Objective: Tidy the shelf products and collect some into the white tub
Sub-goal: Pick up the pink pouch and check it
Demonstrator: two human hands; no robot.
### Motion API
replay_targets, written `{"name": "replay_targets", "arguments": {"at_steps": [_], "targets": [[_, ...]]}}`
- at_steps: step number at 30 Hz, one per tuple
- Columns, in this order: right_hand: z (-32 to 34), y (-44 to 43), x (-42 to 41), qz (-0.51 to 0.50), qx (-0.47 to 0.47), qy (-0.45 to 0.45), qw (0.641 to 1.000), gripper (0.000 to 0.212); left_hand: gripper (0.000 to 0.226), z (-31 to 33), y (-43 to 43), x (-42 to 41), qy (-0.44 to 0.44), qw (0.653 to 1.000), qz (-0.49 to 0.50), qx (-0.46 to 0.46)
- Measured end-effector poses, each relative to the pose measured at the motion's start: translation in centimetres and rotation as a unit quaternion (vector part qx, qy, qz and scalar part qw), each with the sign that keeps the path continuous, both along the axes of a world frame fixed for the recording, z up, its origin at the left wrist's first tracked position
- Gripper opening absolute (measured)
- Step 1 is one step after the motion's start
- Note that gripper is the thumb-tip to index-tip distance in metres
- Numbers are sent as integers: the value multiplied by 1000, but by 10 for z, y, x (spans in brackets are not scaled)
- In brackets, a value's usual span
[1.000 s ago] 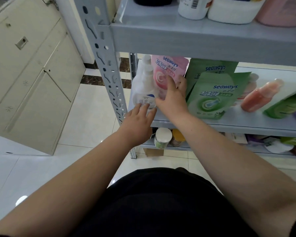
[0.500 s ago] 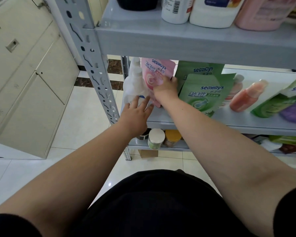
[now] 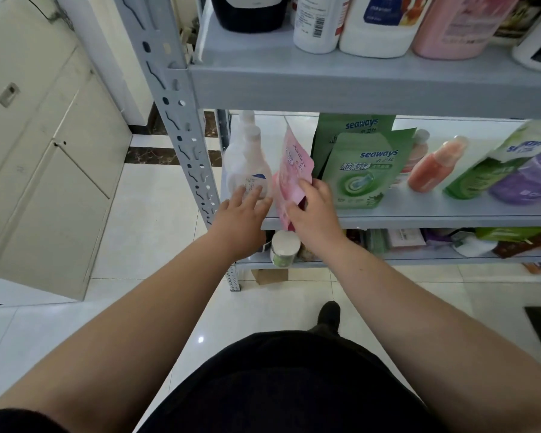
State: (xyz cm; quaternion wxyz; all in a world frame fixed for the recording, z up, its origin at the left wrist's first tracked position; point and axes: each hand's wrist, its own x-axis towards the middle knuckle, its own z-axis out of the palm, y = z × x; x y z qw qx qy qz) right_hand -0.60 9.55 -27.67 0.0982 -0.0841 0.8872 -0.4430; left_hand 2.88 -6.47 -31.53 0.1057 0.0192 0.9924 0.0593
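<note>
At a grey shelf (image 3: 419, 214), the right hand (image 3: 316, 214) pinches a pink pouch (image 3: 292, 170), turned edge-on. The left hand (image 3: 241, 218), fingers straight, touches a white bottle (image 3: 247, 164) just beside it.

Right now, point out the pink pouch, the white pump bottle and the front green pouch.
pink pouch (image 3: 292, 168): head view, upper printed face.
white pump bottle (image 3: 247, 168): head view, its body.
front green pouch (image 3: 363, 173): head view, printed front.

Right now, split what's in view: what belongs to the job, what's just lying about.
In the job: pink pouch, gripped by the right hand; white bottle, touched by the left hand.
Lying about: green pouch, orange bottle, white-lidded jar, cabinet.
</note>
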Motion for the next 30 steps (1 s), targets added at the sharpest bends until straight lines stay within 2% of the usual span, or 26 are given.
{"name": "replay_targets", "arguments": {"at_steps": [2, 4, 7, 9, 12, 14, 17, 18, 21, 23, 25, 27, 28, 30], "targets": [[-3, 9, 12, -34, -7, 15, 999, 48, 78, -4, -2, 14, 41, 997, 8, 69], [-5, 18, 24, -84, -35, 32, 995, 36, 77, -8, -3, 30, 45, 988, 31, 148], [-4, 32, 44, -171, -80, 27, 982, 17, 76, -3, 2, 53, -22, 955, 115, 272], [2, 40, 55, -226, -141, -7, 964, 19, 69, -1, 7, 67, -45, 922, 155, 352], [5, 62, 66, -224, -175, -40, 958, 22, 64, -3, 16, 86, -71, 880, 178, 434], [8, 76, 71, -207, -220, -79, 950, 21, 65, -5, 24, 96, -111, 840, 201, 491], [11, 93, 71, -206, -358, -159, 897, 20, 79, -13, 34, 107, -147, 754, 232, 597], [12, 99, 68, -201, -391, -178, 880, 20, 78, -15, 39, 110, -143, 731, 236, 624], [17, 115, 58, -191, -435, -213, 854, 18, 45, -6, 60, 115, -105, 699, 246, 663], [19, 124, 52, -189, -452, -225, 843, 18, 25, 7, 79, 118, -73, 709, 270, 647], [22, 132, 47, -182, -468, -236, 832, 20, 15, 13, 98, 116, -36, 716, 320, 619], [23, 145, 43, -151, -500, -249, 816, 23, 18, 20, 114, 116, -20, 708, 377, 596], [23, 152, 42, -126, -520, -264, 803, 20, 23, 23, 119, 114, -16, 692, 396, 603], [17, 167, 40, -75, -547, -307, 775, 12, 27, 32, 134, 112, -46, 614, 418, 668]]}}
